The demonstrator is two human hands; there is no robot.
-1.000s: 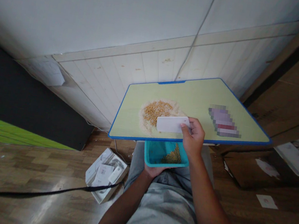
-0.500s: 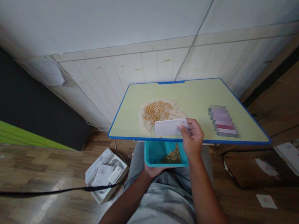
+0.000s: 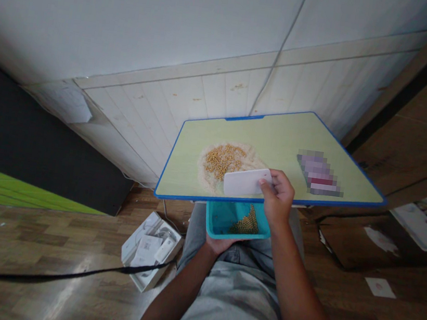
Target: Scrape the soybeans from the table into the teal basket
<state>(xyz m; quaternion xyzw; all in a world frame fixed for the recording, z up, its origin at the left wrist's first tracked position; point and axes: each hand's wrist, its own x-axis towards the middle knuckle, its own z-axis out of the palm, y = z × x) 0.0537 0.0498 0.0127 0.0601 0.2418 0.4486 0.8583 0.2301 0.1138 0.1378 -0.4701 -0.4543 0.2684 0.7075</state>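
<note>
A pale green desk [image 3: 279, 137] with a blue rim stands before a white panelled wall [image 3: 214, 97]. On the desk lies a round spread of white grains with yellow beans [image 3: 224, 160] heaped in its middle, and to the right a blurred patch whose writing cannot be read. A teal tray [image 3: 224, 222] with more yellow beans sits just under the desk's near edge, resting on the left hand [image 3: 220, 243], fingers cupped beneath it. The right hand [image 3: 279, 200] has its fingers clamped on a white card [image 3: 245, 182], its long edge at the pile's near side. An open white box [image 3: 150, 250] lies on the wooden floor; no label is legible.
</note>
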